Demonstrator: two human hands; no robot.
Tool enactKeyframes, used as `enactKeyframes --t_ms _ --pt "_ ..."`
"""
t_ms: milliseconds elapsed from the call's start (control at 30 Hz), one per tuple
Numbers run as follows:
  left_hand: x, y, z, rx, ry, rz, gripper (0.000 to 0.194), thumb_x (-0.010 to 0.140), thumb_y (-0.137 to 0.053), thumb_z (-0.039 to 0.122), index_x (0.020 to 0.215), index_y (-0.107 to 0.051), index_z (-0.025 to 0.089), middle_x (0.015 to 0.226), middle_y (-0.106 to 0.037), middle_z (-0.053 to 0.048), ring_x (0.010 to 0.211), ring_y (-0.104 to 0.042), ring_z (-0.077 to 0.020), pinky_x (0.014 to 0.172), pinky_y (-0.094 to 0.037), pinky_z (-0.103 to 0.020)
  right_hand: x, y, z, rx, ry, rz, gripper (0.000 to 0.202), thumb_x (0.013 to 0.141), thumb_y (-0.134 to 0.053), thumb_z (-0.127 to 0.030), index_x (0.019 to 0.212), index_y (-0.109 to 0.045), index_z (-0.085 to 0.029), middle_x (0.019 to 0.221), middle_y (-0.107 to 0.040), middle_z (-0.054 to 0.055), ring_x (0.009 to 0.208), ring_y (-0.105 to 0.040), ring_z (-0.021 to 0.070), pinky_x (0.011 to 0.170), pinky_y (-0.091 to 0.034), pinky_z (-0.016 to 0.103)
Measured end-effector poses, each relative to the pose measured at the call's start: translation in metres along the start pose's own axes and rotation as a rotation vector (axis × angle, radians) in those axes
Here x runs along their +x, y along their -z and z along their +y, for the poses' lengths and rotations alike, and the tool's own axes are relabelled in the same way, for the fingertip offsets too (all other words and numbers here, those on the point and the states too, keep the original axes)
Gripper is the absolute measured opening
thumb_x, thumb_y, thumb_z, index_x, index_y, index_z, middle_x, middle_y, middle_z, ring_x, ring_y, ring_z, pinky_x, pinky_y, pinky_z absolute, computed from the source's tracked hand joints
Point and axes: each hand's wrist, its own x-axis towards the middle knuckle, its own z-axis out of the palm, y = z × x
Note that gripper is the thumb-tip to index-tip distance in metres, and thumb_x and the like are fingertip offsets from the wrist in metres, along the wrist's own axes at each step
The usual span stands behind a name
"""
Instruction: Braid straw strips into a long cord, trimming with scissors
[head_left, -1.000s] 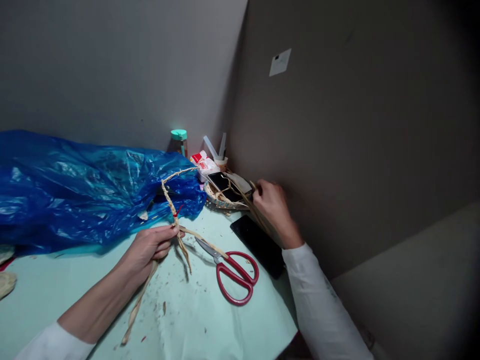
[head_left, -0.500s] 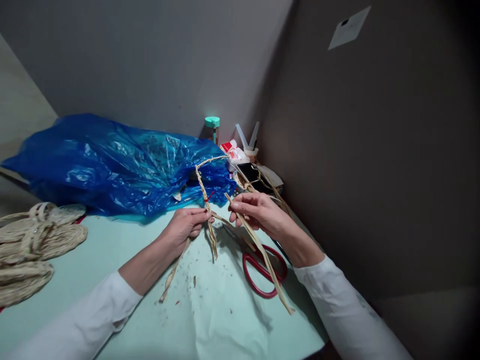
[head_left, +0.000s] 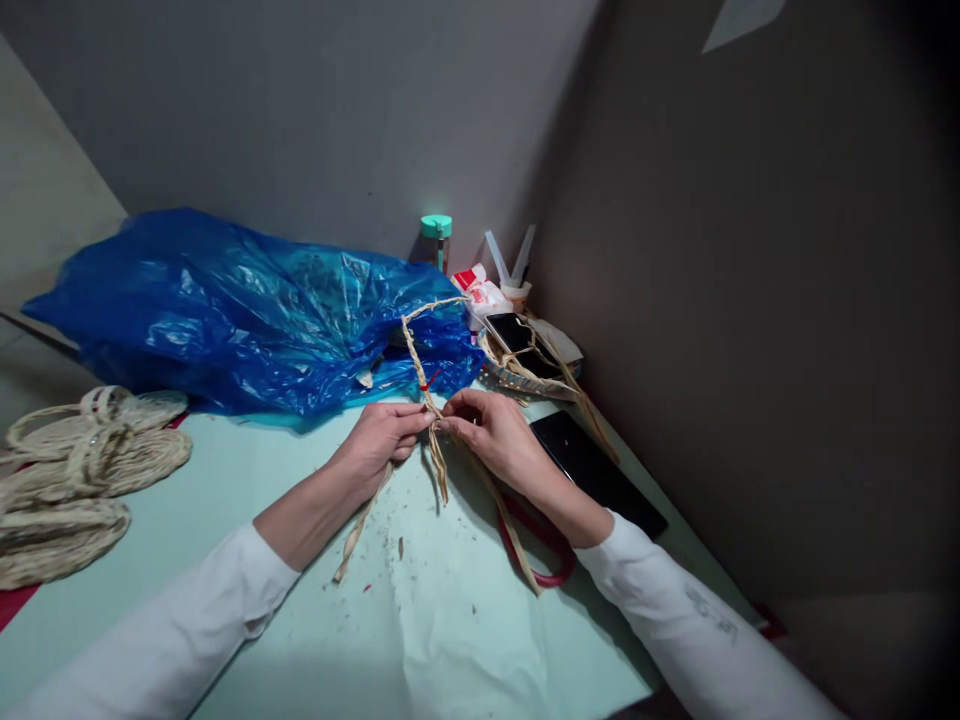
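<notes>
A thin braided straw cord [head_left: 412, 348] with a red tie runs from the back of the table down to my fingers. My left hand [head_left: 379, 440] pinches the cord just below the tie, and a loose strand hangs under that hand. My right hand [head_left: 499, 435] is closed at the same spot, its fingertips meeting my left thumb, with a long straw strand [head_left: 517, 545] trailing from it. Several short loose ends [head_left: 439, 465] dangle between the hands. Red-handled scissors [head_left: 551, 572] lie partly hidden beneath my right forearm.
A large blue plastic bag [head_left: 247, 320] fills the back left. Woven straw sandals [head_left: 97, 460] lie at the left. To the right are a dark flat tablet or phone [head_left: 600, 470] and a basket [head_left: 517, 378] holding another phone [head_left: 521, 340]. Behind stands a green-lidded jar [head_left: 436, 240].
My right hand has moved left to meet my left hand at the cord, bringing its strand along. The view has shifted slightly, and the dark flat device now shows more fully.
</notes>
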Motion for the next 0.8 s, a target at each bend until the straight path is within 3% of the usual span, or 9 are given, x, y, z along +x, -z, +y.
enactKeyframes --t_ms 200,333,800 --pt "-0.0023 -0.0021 0.0011 0.013 -0.01 0.001 0.022 0.057 -0.079 0.022 0.068 -0.068 0.007 0.05 -0.032 0.008 0.041 -0.017 0.0 0.041 -0.003 -0.02 -0.0001 0.0007 -0.0023 -0.19 0.07 0.011 0.005 0.085 -0.059 -0.019 0.088 -0.062 -0.017 0.085 -0.062 0.003 0.082 -0.055 0.0152 0.073 -0.036 0.024" --pt "-0.0017 -0.0019 -0.0003 0.04 -0.034 0.004 0.022 0.058 -0.079 0.023 0.069 -0.069 0.007 0.05 -0.03 0.008 0.042 -0.017 -0.0007 0.041 -0.004 -0.021 0.0002 -0.0003 0.002 -0.126 0.047 -0.102 0.007 0.088 -0.051 -0.017 0.094 -0.054 -0.018 0.078 -0.065 0.001 0.07 -0.057 0.0139 0.064 -0.035 0.022" --pt "-0.0005 -0.0055 -0.0034 0.11 -0.071 0.087 0.023 0.055 -0.079 0.028 0.06 -0.066 0.009 0.045 -0.031 0.008 0.04 -0.02 -0.0018 0.041 -0.007 -0.022 0.0004 -0.0039 -0.0035 -0.343 0.038 -0.067 0.011 0.09 -0.047 -0.017 0.087 -0.058 -0.016 0.077 -0.068 0.005 0.065 -0.056 0.0141 0.059 -0.029 0.024"
